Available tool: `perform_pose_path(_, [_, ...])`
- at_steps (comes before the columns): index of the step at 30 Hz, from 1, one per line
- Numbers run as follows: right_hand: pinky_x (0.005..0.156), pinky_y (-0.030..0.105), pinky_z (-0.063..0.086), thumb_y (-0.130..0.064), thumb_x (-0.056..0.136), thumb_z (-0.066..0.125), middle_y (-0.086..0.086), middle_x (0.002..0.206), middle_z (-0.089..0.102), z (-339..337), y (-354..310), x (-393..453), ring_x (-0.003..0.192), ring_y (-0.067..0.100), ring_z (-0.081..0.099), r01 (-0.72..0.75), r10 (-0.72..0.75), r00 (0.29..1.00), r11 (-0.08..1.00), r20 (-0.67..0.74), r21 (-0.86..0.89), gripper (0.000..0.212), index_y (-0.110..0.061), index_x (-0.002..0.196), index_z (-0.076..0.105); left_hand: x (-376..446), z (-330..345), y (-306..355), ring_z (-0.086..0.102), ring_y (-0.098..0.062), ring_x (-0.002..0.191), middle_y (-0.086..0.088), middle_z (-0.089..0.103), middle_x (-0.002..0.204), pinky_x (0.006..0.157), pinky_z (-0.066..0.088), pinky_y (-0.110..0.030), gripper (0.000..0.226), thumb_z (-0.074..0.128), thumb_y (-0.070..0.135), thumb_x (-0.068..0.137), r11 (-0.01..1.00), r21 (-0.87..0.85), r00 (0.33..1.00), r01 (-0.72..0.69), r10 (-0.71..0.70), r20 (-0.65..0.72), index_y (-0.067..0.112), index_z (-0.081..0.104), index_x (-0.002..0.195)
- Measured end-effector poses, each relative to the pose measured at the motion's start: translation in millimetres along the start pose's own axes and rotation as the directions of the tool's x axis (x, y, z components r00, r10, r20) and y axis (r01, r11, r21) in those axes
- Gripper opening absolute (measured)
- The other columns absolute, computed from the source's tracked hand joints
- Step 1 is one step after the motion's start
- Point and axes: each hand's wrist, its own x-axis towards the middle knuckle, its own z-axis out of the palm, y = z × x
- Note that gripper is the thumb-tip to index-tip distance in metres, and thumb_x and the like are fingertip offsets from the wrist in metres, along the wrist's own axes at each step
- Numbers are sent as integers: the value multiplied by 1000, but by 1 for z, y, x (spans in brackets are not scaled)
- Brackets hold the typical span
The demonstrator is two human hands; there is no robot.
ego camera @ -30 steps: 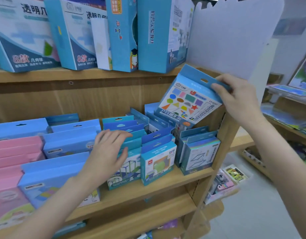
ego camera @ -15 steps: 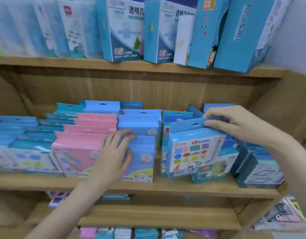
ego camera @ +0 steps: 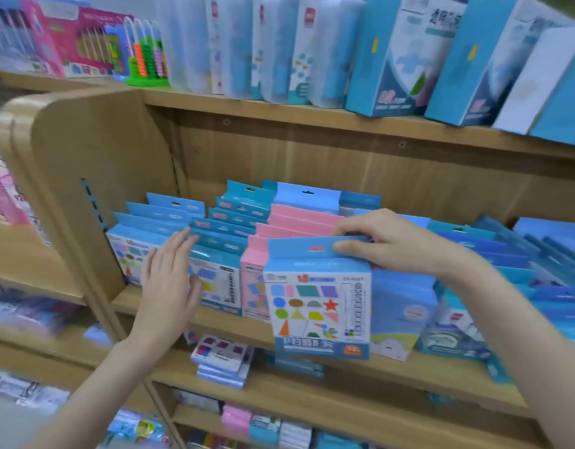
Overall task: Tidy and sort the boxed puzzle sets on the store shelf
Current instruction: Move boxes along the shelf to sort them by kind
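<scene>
On the middle shelf I count four pink boxes in one row at centre frame, and three blue hang-tab boxes in the leftmost row. At upper right I count two tall blue boxes, with one green abacus at upper left. I see two hands: left hand, right hand.

Both bare forearms reach up and forward from the lower corners. The left hand is held flat and upright, fingers straight and close together, tips pointing up and a little to the right, thumb tucked along the edge — it grips nothing. The right hand comes in from the right, knuckles up, wrist bent slightly down — its fingers curl over while the thumb closes underneath in a pinch.
</scene>
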Motion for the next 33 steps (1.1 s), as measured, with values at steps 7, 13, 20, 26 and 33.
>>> perform_pose_path(7, [68, 25, 40, -26, 93, 51, -5, 80, 60, 96, -65, 129, 72, 8, 48, 80, -88, 994, 990, -61, -116, 18, -11, 89, 62, -6, -42, -108, 34, -28, 128, -17, 37, 138, 106, 26, -32, 54, 52, -11, 79, 986, -162, 998, 47, -39, 48, -1, 39, 131])
perform_pose_path(13, [72, 41, 47, -25, 95, 44, 8, 103, 58, 162, -104, 207, 93, 30, 57, -45, -21, 978, 951, -209, -306, 24, -8, 103, 60, -17, -60, -148, 35, -23, 127, -14, 34, 138, 107, 24, -24, 54, 51, 10, 81, 984, -160, 992, -77, 91, 83, 4, 38, 133])
perform_pose_path(20, [63, 30, 41, -33, 93, 49, -1, 105, 52, 167, -105, 199, 94, 16, 54, -101, 1, 941, 955, -340, -277, 26, -15, 109, 57, -16, -48, -153, 41, -30, 117, -12, 39, 131, 101, 30, -33, 40, 41, 11, 82, 970, -129, 974, -205, 215, 69, 6, 46, 122])
perform_pose_path(26, [69, 27, 40, -17, 88, 57, -8, 86, 56, 108, -74, 146, 70, 3, 48, -219, 132, 851, 969, -509, -114, 8, -14, 93, 63, 15, -49, -126, 41, -26, 116, -7, 40, 127, 98, 33, -34, 33, 39, 17, 86, 960, -162, 974, -227, 228, -15, 10, 45, 117])
perform_pose_path(33, [87, 30, 36, -14, 89, 56, 12, 112, 63, 28, 15, 115, 103, 29, 55, -476, 359, 821, 860, -444, -185, 24, -5, 111, 60, 62, -19, -52, 40, -25, 115, -9, 44, 128, 96, 29, -33, 37, 39, 15, 82, 934, -211, 956, -289, 292, -20, 10, 49, 117])
